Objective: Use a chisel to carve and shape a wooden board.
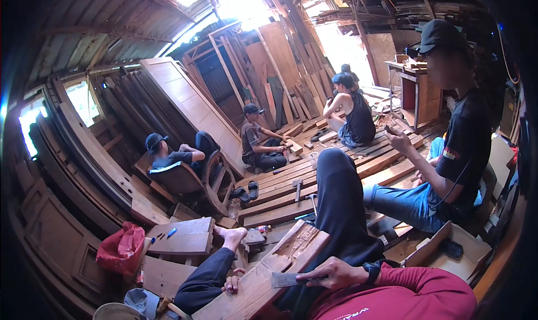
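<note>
Right hand (339, 273): a flat metal blade (283, 279) was held in closed fingers, low over the plank; whether wood was touched could not be told.
Left hand (233, 281): its fingers were curled at the plank's left edge; whether a firm grip was taken could not be told.
Plank (246, 295): it was laid slantwise at the lap, its far end pointed away.
Cut part: a rough recess (297, 243) had already been hollowed near the far end.
Uncut part: the near stretch was left flat; the recess, judged by its ragged surface, was not yet smoothed.
Left side: a blue marker (171, 232) was set on a short board (188, 240), beside a red bag (119, 251).
Beyond: a hammer (297, 189) was left on timber.
</note>
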`<act>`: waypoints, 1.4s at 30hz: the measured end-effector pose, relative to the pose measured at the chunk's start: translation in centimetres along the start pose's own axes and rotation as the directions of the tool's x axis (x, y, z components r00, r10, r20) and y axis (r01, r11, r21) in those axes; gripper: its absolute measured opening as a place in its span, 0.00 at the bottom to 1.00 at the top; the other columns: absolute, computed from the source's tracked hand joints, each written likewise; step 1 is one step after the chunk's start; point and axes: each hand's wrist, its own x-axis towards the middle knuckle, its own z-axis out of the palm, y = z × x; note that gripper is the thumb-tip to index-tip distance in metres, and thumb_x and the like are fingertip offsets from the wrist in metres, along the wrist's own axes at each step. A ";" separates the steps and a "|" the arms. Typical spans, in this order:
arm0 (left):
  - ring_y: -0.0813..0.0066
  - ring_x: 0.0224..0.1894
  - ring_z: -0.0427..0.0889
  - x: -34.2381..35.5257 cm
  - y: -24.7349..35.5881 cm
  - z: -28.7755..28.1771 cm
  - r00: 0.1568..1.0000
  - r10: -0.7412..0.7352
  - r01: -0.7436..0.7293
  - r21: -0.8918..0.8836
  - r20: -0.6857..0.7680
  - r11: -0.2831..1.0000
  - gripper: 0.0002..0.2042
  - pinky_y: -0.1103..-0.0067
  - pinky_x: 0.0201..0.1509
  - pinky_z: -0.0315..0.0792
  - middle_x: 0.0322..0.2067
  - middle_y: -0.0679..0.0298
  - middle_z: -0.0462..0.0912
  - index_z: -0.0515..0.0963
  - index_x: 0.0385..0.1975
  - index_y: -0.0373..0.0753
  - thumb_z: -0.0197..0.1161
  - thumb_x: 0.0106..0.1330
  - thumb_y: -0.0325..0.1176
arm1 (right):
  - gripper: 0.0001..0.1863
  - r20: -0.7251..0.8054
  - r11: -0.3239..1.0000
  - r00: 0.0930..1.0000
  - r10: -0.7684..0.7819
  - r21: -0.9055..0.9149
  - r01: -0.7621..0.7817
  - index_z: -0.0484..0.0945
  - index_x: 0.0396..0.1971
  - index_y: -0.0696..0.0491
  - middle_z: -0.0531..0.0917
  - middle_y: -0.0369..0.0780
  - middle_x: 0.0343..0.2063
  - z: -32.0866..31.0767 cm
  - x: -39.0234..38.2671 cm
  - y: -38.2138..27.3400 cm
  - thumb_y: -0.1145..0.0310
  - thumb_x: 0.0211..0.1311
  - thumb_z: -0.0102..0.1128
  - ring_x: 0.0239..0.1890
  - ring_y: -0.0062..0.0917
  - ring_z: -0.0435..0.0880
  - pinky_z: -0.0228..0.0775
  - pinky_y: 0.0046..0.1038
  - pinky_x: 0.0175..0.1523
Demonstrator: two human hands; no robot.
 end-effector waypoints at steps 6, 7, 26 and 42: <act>0.76 0.34 0.79 -6.1 -2.5 -0.2 0.977 0.201 -0.204 -0.045 -0.064 0.978 0.19 0.63 0.63 0.65 0.26 0.67 0.77 0.77 0.19 0.49 0.47 0.75 0.40 | 0.22 -0.054 0.999 0.998 -0.033 0.034 0.035 0.82 0.58 0.45 0.89 0.45 0.42 -0.4 0.0 -1.3 0.70 0.63 0.69 0.36 0.33 0.90 0.81 0.27 0.43; 0.76 0.34 0.79 -6.4 -3.0 -0.5 0.976 0.208 -0.212 -0.068 -0.065 0.975 0.19 0.63 0.63 0.65 0.26 0.67 0.77 0.77 0.19 0.49 0.48 0.75 0.40 | 0.22 -0.072 0.999 0.997 -0.041 0.021 0.043 0.82 0.58 0.46 0.89 0.44 0.43 -0.4 0.0 -1.2 0.70 0.62 0.69 0.39 0.33 0.90 0.81 0.28 0.45; 0.76 0.41 0.76 -10.1 -6.9 -3.0 0.994 -0.084 0.094 -0.159 0.068 0.983 0.19 0.60 0.68 0.56 0.30 0.69 0.79 0.79 0.23 0.50 0.45 0.75 0.43 | 0.19 -0.109 0.982 0.992 0.067 -0.169 -0.084 0.86 0.53 0.42 0.88 0.46 0.35 0.4 -1.2 1.6 0.64 0.61 0.69 0.32 0.40 0.88 0.80 0.34 0.39; 0.75 0.48 0.73 -10.6 -8.3 -3.3 0.975 -0.180 0.201 -0.177 0.128 0.963 0.20 0.58 0.72 0.49 0.33 0.70 0.80 0.81 0.26 0.50 0.43 0.75 0.45 | 0.19 0.057 0.906 0.996 0.072 -0.422 -0.041 0.85 0.54 0.34 0.89 0.42 0.32 -1.1 -1.2 -2.5 0.62 0.63 0.65 0.28 0.38 0.87 0.79 0.36 0.33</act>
